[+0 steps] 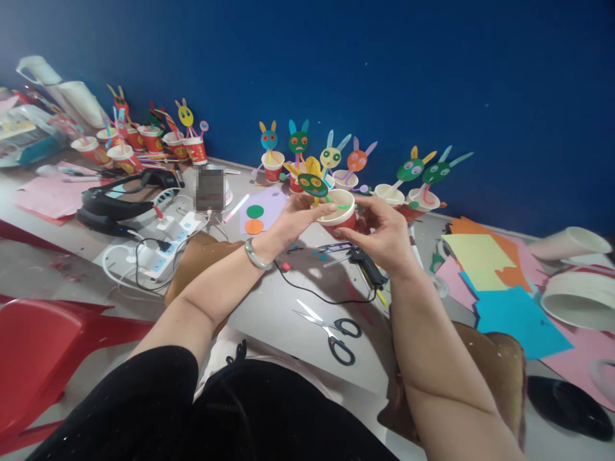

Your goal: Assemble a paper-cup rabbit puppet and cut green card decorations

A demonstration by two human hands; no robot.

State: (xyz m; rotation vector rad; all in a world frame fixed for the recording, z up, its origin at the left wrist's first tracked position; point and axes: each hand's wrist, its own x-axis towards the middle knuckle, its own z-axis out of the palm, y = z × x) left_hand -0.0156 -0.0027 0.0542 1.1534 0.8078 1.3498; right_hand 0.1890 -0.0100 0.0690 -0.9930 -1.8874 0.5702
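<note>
A red-and-white paper cup [342, 221] is held up above the table between both my hands. A paper rabbit figure with a green face [312, 185] and yellow ears leans over the cup's left side, and its green strip [342, 206] crosses the cup's mouth. My left hand [303, 216] is closed round the left side, its thumb at the rim by the green strip. On the right side, my right hand [384, 230] grips the cup with curled fingers. Beneath the right hand lies a black glue gun [369, 269]. Black-handled scissors [334, 330] lie open nearer my body.
Several cups with paper rabbits [272, 165] stand along the blue wall, with more red cups [195, 150] farther left. A power strip [168, 246] with cables and a black headset [113, 205] are at left. Coloured paper [519, 320] covers the right side. A red stool [43, 358] stands lower left.
</note>
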